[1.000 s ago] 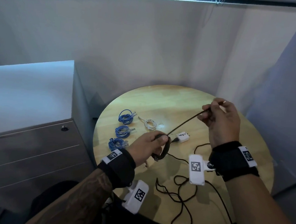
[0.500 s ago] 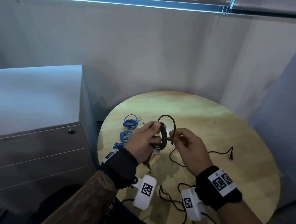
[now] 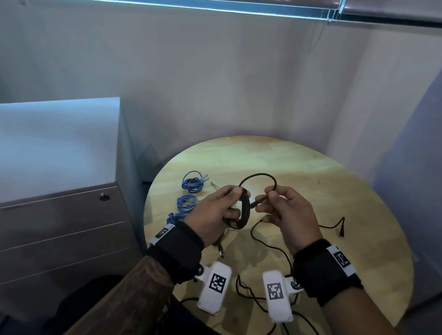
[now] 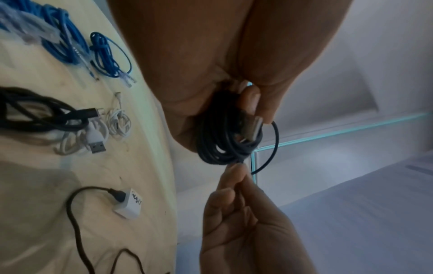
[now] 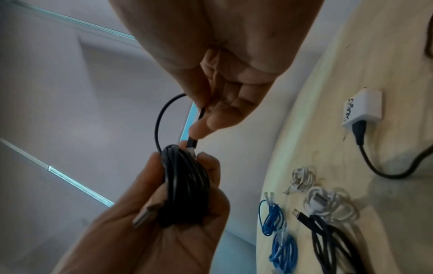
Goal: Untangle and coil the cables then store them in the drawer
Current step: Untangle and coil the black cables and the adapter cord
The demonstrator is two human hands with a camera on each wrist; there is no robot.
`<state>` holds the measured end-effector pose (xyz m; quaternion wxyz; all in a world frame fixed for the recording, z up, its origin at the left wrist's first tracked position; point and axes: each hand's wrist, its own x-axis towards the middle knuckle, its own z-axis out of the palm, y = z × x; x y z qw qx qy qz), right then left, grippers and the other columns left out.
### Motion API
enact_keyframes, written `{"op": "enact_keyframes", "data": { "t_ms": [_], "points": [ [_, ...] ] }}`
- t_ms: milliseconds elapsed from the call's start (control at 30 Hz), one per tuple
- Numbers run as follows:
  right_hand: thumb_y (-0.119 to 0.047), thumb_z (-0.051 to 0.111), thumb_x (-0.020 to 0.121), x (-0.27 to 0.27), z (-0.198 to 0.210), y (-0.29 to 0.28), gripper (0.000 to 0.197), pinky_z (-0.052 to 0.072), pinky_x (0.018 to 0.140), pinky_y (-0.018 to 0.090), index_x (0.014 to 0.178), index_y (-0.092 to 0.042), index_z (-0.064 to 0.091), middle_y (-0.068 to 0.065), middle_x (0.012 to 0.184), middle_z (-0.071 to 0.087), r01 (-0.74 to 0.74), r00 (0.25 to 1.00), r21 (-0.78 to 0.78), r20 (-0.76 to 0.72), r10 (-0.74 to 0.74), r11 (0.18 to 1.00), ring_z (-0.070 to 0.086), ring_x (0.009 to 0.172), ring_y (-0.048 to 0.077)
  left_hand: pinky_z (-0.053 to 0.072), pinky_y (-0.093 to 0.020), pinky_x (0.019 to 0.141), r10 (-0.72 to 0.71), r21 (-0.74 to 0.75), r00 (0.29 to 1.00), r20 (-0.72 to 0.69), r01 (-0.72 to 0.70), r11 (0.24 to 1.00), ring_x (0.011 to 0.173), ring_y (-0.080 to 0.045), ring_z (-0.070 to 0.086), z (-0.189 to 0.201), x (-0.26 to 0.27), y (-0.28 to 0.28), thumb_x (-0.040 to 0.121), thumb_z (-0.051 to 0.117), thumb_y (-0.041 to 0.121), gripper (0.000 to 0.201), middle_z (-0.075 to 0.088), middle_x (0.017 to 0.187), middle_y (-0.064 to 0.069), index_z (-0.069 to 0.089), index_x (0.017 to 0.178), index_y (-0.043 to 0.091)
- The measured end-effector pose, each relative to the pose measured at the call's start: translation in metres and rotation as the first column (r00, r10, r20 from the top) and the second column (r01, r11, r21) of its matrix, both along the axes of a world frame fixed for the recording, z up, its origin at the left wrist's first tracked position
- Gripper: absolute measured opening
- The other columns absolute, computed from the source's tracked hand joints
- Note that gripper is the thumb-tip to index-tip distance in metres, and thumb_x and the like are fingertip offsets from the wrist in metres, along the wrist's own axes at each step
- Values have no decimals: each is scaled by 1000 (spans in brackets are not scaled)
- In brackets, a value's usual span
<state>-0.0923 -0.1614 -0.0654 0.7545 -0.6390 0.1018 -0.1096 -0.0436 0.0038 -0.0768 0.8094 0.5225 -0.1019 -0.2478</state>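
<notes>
My left hand (image 3: 234,205) grips a coil of black cable (image 3: 245,213) upright above the round wooden table (image 3: 318,173). In the left wrist view the coil (image 4: 225,140) has a metal USB plug (image 4: 251,129) lying across it under the thumb. My right hand (image 3: 264,202) pinches the cable's free end just right of the coil. In the right wrist view that end plug (image 5: 193,142) touches the coil (image 5: 185,185). One last loop (image 3: 259,175) arcs over both hands.
Three blue coiled cables (image 3: 192,182) lie at the table's left edge. White coiled cables (image 4: 93,133), a white charger (image 4: 128,205) and another black cable (image 4: 35,113) lie under my hands. Loose black cable (image 3: 335,227) trails right and front. A grey drawer cabinet (image 3: 50,234), drawers closed, stands left.
My right hand came in from the far right, where it held the cable taut, to just beside the left hand. The straight stretch is now a loop over the coil.
</notes>
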Motion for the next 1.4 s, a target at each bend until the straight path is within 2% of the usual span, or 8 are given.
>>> {"op": "enact_keyframes", "data": {
  "t_ms": [133,333,533,733,1000,1100,1233,1400],
  "points": [
    [-7,53,99,0,-4,5,10,57,61,26,100,-8,63,8,82,74,-38,998,53,-56,40,998,72,73,17,31,-19,57,-59,-75,995,-81,53,996,46,-3,35,2,-5,-3,100,48,19,19,63,102,-5,61,106,7],
    [-14,54,99,-6,-3,16,20,50,75,30,117,-21,61,9,86,72,-140,989,19,-43,140,990,66,83,25,32,-17,54,-21,-47,998,-63,18,999,48,-4,38,1,-6,-5,98,50,21,22,54,79,-1,58,109,4],
    [-17,85,71,-7,-13,24,103,51,97,36,149,-38,21,7,112,70,-286,952,-323,13,307,902,68,106,18,44,-40,86,28,-31,998,-60,-30,999,96,-32,45,1,-6,-6,91,61,26,29,51,103,-19,61,110,4],
    [-23,58,98,-10,4,31,24,54,64,23,111,-5,62,12,79,73,-58,990,-161,121,78,985,70,69,13,31,-22,57,-25,-91,998,-60,20,996,56,-8,38,-5,-7,-10,100,51,21,22,43,76,-4,58,115,6],
    [-16,61,94,1,-6,16,16,53,77,23,103,-22,73,-7,97,65,204,964,-572,259,-61,794,60,91,1,34,-24,57,63,134,968,242,-97,986,56,-9,42,-13,-12,-20,81,66,24,23,54,68,8,63,100,12],
    [-13,56,94,-2,-7,17,22,48,78,15,107,-19,73,-5,98,66,79,962,-543,261,79,836,62,95,6,32,-23,53,103,132,965,243,-138,982,50,-5,39,-13,-9,-18,80,65,24,28,53,63,9,65,103,8],
    [-22,43,92,0,-1,5,36,54,83,31,97,-20,78,1,97,73,-202,974,-147,68,214,968,66,101,19,30,-19,49,66,202,967,246,-118,972,46,-2,36,-13,-10,-15,81,65,29,50,50,62,8,58,115,-7],
    [-22,56,96,1,-6,-6,21,46,82,41,91,-16,75,12,97,70,-281,958,-229,-14,286,932,59,89,22,28,-16,46,-43,222,974,224,-8,975,45,-5,30,-17,-15,-13,93,63,17,28,40,54,12,56,105,-8]
  ]
}}
